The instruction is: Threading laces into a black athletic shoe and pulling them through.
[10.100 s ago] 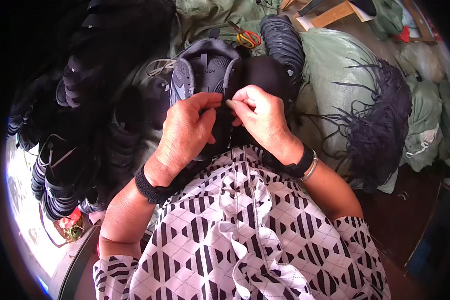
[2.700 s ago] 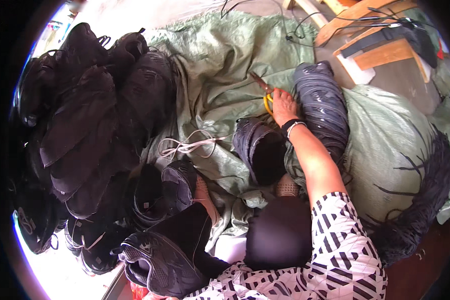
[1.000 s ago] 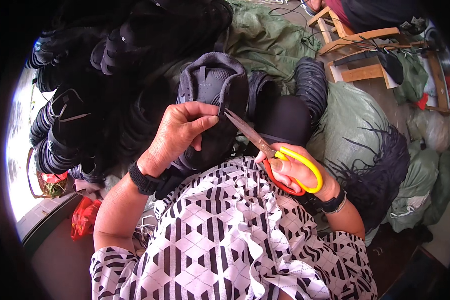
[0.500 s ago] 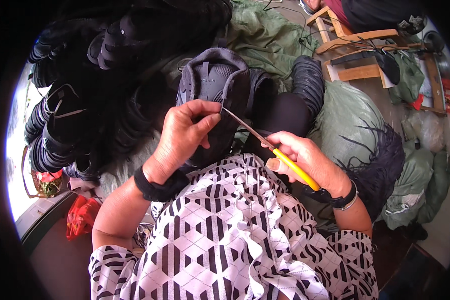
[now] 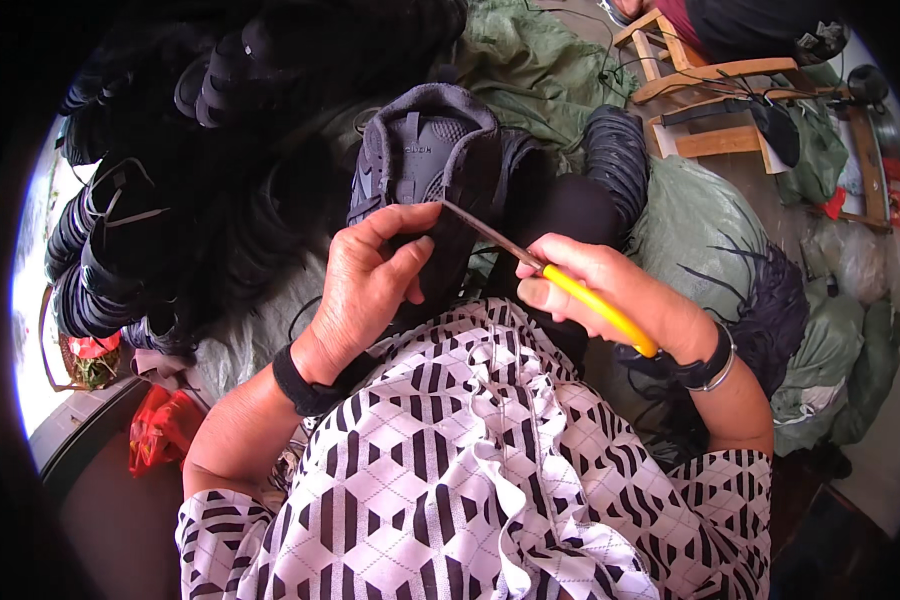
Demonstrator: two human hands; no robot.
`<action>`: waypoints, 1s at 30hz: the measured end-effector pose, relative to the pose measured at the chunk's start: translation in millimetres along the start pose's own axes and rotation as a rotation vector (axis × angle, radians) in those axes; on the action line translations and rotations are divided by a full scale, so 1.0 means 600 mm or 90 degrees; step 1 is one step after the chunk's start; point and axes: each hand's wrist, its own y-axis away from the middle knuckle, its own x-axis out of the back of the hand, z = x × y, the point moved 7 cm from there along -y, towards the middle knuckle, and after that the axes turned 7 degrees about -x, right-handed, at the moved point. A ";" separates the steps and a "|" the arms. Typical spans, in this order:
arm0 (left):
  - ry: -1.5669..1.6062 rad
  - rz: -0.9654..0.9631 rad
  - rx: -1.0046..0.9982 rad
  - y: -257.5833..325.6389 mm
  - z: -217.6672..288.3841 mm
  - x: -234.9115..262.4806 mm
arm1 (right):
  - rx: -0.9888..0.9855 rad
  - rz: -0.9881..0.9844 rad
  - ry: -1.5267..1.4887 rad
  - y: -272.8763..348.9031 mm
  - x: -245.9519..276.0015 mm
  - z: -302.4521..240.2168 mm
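A dark grey shoe [image 5: 422,150] rests in front of me, its padded collar and tongue toward the far side. My left hand [image 5: 372,268] is at its near part, fingers curled and index fingertip against the lacing area; what lies between the fingers is too small to make out. My right hand [image 5: 590,285] is closed round a yellow-handled tool [image 5: 602,312] with a long thin metal end, seen edge-on. The metal tip meets the shoe right beside my left index fingertip. Much of the shoe's near half is hidden under my left hand.
Stacked dark shoes [image 5: 110,265] crowd the left. Another shoe stack [image 5: 615,160] stands to the right, near a green woven sack [image 5: 695,220] with dark laces [image 5: 775,310] on it. A wooden stool [image 5: 715,145] and part of another person [image 5: 760,30] are at the far right.
My right wrist has swung outward and up, raising the tool's handle end so it lies flatter. The tip stays by my left fingertips; the left hand has barely shifted.
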 end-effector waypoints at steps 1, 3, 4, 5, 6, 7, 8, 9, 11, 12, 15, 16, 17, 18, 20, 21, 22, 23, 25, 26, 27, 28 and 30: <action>0.020 -0.011 -0.003 -0.002 -0.001 0.001 | 0.044 0.043 0.092 0.005 0.004 -0.008; 0.040 -0.023 -0.006 -0.003 -0.003 0.004 | 0.076 0.065 0.126 0.004 0.003 -0.011; 0.049 -0.026 -0.006 -0.003 -0.003 0.005 | 0.110 0.086 0.159 0.004 0.001 -0.012; 0.058 -0.029 -0.006 -0.002 -0.003 0.005 | 0.120 0.006 -0.013 -0.007 -0.012 0.009; 0.058 -0.028 -0.005 -0.003 -0.004 0.006 | 0.120 0.004 -0.014 -0.007 -0.006 0.010; 0.062 -0.029 -0.004 -0.003 -0.005 0.007 | 0.002 -0.153 -0.312 -0.007 -0.020 0.028; 0.066 -0.029 -0.002 -0.003 -0.005 0.007 | -0.123 -0.310 -0.608 0.001 -0.042 0.034; 0.066 -0.030 -0.002 -0.004 -0.003 0.007 | -0.121 -0.311 -0.650 -0.003 -0.049 0.041; 0.062 -0.049 0.012 -0.006 -0.002 0.004 | -0.123 -0.389 -0.812 0.001 -0.059 0.041; 0.061 -0.050 0.012 -0.006 -0.003 0.004 | -0.126 -0.416 -0.884 0.003 -0.066 0.039; 0.044 -0.059 0.010 -0.006 -0.007 0.004 | -0.128 -0.416 -0.922 0.005 -0.076 0.042; 0.042 -0.060 0.014 -0.005 -0.005 0.004 | -0.127 -0.415 -0.924 0.005 -0.075 0.041; 0.039 -0.061 0.017 -0.005 -0.004 0.004 | -0.130 -0.399 -0.862 0.003 -0.071 0.042; 0.037 -0.063 0.017 -0.003 -0.002 -0.001 | -0.132 -0.381 -0.802 0.003 -0.067 0.044; 0.083 -0.026 0.018 0.001 0.001 -0.006 | -0.107 -0.374 -0.784 0.002 -0.062 0.043; 0.084 -0.027 0.019 0.000 0.002 -0.006 | -0.086 -0.368 -0.765 0.003 -0.060 0.042; 0.068 -0.038 0.025 -0.003 0.003 -0.005 | -0.087 -0.366 -0.765 0.006 -0.062 0.039; 0.053 -0.050 0.032 -0.006 0.002 -0.004 | -0.084 -0.346 -0.771 0.009 -0.063 0.035; 0.048 -0.058 0.029 -0.007 -0.002 -0.003 | -0.083 -0.312 -0.783 0.016 -0.065 0.037; 0.043 -0.069 0.025 -0.008 -0.003 -0.005 | -0.084 -0.312 -0.782 0.018 -0.065 0.040; 0.042 -0.070 0.025 -0.008 -0.003 -0.006 | -0.072 -0.304 -0.768 0.020 -0.064 0.044; 0.044 -0.086 0.020 -0.008 0.000 -0.010 | -0.060 -0.296 -0.754 0.022 -0.063 0.045; 0.044 -0.103 0.019 -0.006 -0.001 -0.012 | -0.093 -0.232 -0.615 0.022 -0.054 0.045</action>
